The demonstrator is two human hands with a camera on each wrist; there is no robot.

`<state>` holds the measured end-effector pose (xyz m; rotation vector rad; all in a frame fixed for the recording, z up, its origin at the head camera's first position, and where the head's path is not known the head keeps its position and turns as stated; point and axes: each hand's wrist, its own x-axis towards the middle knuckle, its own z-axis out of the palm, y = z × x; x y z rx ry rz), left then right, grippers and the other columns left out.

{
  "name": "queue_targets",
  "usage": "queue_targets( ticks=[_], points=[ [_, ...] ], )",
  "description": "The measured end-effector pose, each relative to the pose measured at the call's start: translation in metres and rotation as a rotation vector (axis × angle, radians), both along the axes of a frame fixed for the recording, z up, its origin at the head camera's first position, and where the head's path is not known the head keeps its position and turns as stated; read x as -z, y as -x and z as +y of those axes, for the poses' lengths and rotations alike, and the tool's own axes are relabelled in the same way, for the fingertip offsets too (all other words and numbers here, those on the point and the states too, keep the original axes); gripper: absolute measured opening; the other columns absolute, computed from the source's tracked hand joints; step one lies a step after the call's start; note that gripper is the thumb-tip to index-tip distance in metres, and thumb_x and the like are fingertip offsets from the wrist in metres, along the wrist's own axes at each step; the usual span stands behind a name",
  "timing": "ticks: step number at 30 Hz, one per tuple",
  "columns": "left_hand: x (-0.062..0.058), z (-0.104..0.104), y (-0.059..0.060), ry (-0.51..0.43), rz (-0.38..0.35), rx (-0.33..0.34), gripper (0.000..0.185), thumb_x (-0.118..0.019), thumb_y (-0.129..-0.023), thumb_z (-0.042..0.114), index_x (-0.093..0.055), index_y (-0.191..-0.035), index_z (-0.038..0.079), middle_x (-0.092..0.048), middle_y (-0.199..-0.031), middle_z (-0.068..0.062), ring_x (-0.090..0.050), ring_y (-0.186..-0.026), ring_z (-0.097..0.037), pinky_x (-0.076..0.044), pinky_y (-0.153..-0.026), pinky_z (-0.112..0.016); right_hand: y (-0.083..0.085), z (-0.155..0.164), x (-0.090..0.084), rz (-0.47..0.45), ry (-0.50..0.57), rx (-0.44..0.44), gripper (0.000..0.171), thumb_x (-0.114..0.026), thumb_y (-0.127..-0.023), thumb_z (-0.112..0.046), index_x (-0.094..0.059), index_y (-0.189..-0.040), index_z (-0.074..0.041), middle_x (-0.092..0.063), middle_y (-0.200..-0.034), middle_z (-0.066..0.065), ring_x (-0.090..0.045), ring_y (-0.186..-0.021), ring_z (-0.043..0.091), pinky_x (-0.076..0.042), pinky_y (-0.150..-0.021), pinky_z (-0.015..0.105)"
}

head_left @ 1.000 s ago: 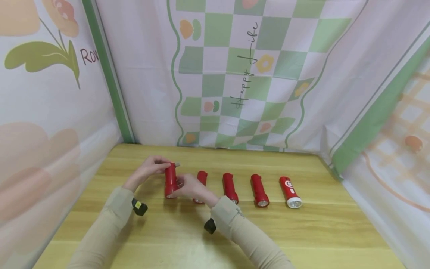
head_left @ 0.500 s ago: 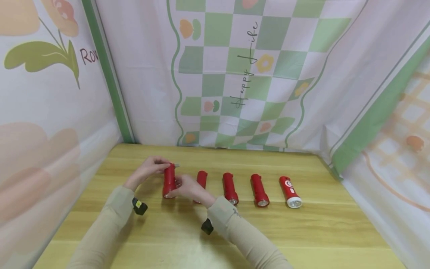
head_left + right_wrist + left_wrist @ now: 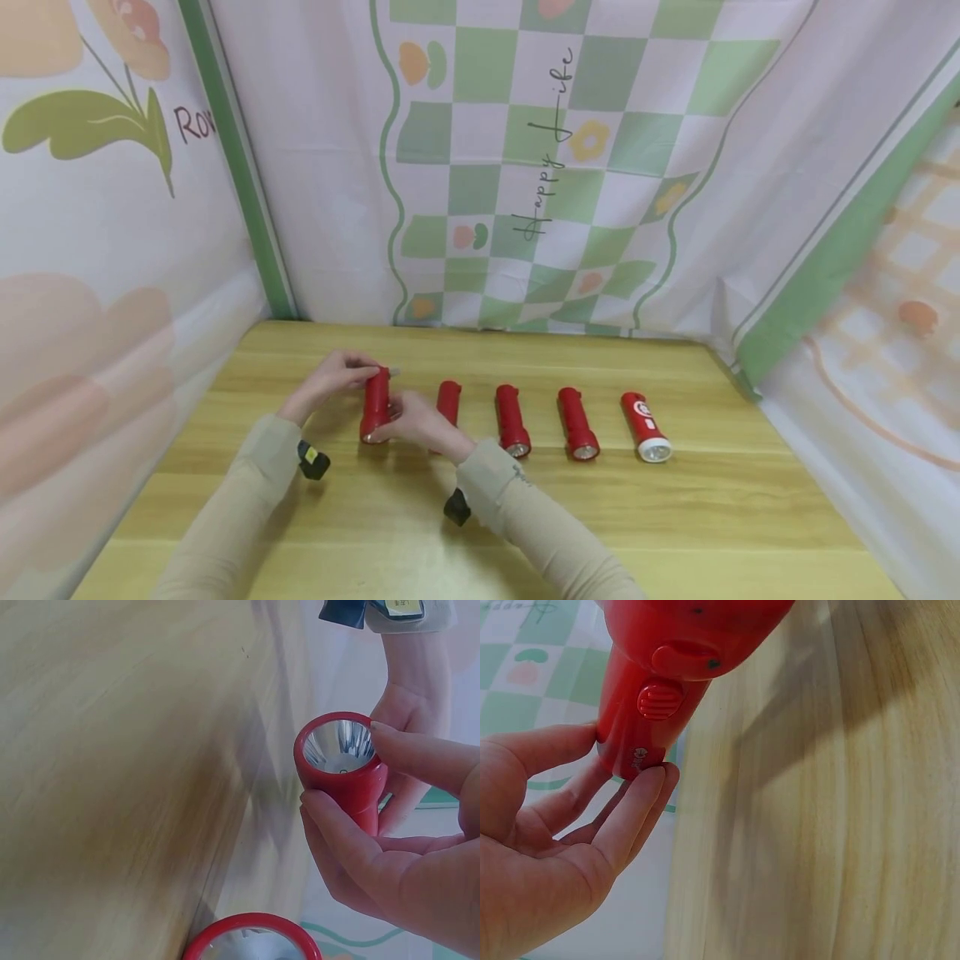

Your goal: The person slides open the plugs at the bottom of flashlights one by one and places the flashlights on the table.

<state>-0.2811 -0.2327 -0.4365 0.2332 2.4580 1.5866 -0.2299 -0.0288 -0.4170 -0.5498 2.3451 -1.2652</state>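
I hold a red flashlight (image 3: 375, 407) just above the wooden table (image 3: 675, 517), at the left end of a row. My left hand (image 3: 335, 379) pinches its far tail end; in the left wrist view the thumb and fingers of the left hand (image 3: 626, 761) close on the flashlight (image 3: 660, 682) below its ribbed switch. My right hand (image 3: 415, 419) grips the lens end. In the right wrist view the right hand (image 3: 349, 780) wraps the flashlight head (image 3: 341, 761), whose reflector faces the camera.
Several more red flashlights lie in a row to the right: one (image 3: 447, 402) partly behind my right hand, then (image 3: 512, 421), (image 3: 577, 425), and one with a white head (image 3: 645, 427). Printed fabric walls enclose the table on three sides.
Both hands and the held flashlight have drifted slightly left. The grips look the same, and the other flashlights have not moved.
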Motion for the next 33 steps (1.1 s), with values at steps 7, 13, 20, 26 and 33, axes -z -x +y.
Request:
queue_targets(
  ticks=[7,13,20,26,33],
  points=[
    [0.004,0.001,0.003,0.045,0.005,0.002,0.035,-0.061,-0.098,0.018,-0.063,-0.122,-0.007,-0.067,-0.122,-0.025,-0.068,-0.103,-0.019,-0.058,-0.093,-0.037,-0.001,-0.002,0.002,-0.002,0.004,0.010,0.030,-0.081,-0.080,-0.016,-0.068,-0.104,-0.004,-0.074,-0.100,0.010,-0.062,-0.083,0.010,-0.051,-0.077,0.024],
    [0.006,0.003,0.004,0.068,0.019,0.001,0.034,-0.061,-0.098,0.017,-0.064,-0.121,-0.008,-0.068,-0.120,-0.026,-0.067,-0.098,-0.017,-0.058,-0.091,-0.037,-0.001,-0.004,0.004,-0.007,0.004,0.017,0.027,-0.080,-0.081,-0.013,-0.069,-0.104,-0.003,-0.075,-0.100,0.012,-0.061,-0.083,0.011,-0.051,-0.080,0.027],
    [0.010,0.004,0.007,0.074,0.028,0.006,0.032,-0.061,-0.098,0.015,-0.064,-0.120,-0.008,-0.069,-0.118,-0.026,-0.067,-0.093,-0.014,-0.059,-0.089,-0.034,-0.001,-0.005,0.005,-0.012,0.000,0.026,0.027,-0.079,-0.081,-0.012,-0.069,-0.105,-0.004,-0.075,-0.102,0.011,-0.061,-0.085,0.011,-0.051,-0.083,0.028],
    [0.011,0.005,0.009,0.078,0.009,0.000,0.033,-0.060,-0.098,0.016,-0.064,-0.120,-0.008,-0.069,-0.119,-0.025,-0.067,-0.094,-0.012,-0.059,-0.089,-0.032,-0.001,-0.005,0.006,-0.021,0.005,0.020,0.027,-0.078,-0.082,-0.012,-0.069,-0.106,-0.004,-0.074,-0.103,0.010,-0.061,-0.087,0.012,-0.052,-0.087,0.030],
    [0.012,0.007,0.011,0.116,0.033,0.004,0.032,-0.060,-0.098,0.016,-0.066,-0.118,-0.008,-0.069,-0.117,-0.025,-0.066,-0.098,-0.017,-0.058,-0.089,-0.032,0.002,-0.005,0.007,-0.024,0.012,0.010,0.027,-0.077,-0.083,-0.011,-0.068,-0.107,-0.003,-0.074,-0.102,0.011,-0.059,-0.086,0.013,-0.051,-0.088,0.032]
  ],
)
